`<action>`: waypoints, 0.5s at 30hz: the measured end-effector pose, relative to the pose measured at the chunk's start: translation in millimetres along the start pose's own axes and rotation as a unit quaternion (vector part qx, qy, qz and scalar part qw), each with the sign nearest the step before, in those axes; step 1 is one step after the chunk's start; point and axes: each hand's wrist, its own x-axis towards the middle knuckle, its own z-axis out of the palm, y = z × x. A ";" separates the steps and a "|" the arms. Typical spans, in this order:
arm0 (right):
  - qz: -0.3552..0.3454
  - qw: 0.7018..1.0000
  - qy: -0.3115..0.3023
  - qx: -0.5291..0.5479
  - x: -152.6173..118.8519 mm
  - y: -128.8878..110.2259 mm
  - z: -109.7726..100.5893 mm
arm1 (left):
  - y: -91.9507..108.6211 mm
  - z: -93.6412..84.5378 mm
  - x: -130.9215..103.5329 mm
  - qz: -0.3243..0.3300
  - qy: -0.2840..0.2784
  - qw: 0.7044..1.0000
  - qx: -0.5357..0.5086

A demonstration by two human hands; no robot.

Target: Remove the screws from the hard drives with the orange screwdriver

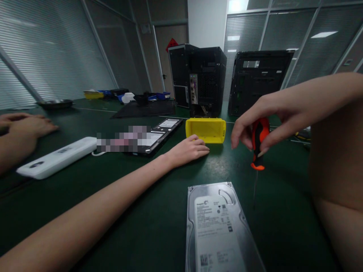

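My right hand grips a red-and-black screwdriver by its handle. The thin shaft points down beside a silver hard drive, which lies label up on the green table near me. In front of the yellow plastic bin, my left hand lies low with its fingers stretched out. Its fingertips overlap the bin's lower edge in view; whether they touch it I cannot tell. No object shows in this hand.
At the left, another person's hands rest by a white power strip. More hard drives lie left of the bin. Behind it stand a black computer case and a black side panel. A dark mat and small bins sit farther back.
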 end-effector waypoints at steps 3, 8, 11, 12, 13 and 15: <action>-0.011 1.000 -0.015 -0.001 3.3 1.8 -0.5 | 0.8 2.8 0.7 0.001 -0.011 1.000 -0.011; -0.023 0.999 -0.025 -0.005 4.0 5.3 -1.5 | -2.1 8.3 -1.9 -0.077 0.008 0.994 -0.081; -0.021 1.000 -0.011 -0.007 2.8 5.7 -0.7 | -3.1 7.7 -8.5 -0.156 0.043 0.974 -0.159; -0.019 1.000 -0.006 -0.008 2.5 5.6 -0.2 | -3.3 6.9 -11.0 -0.171 0.048 0.968 -0.179; -0.017 1.000 -0.001 -0.009 2.2 5.6 0.2 | -3.4 6.1 -13.3 -0.181 0.049 0.963 -0.193; -0.013 1.000 0.005 -0.010 1.8 5.5 0.8 | -3.8 4.8 -17.1 -0.192 0.044 0.960 -0.198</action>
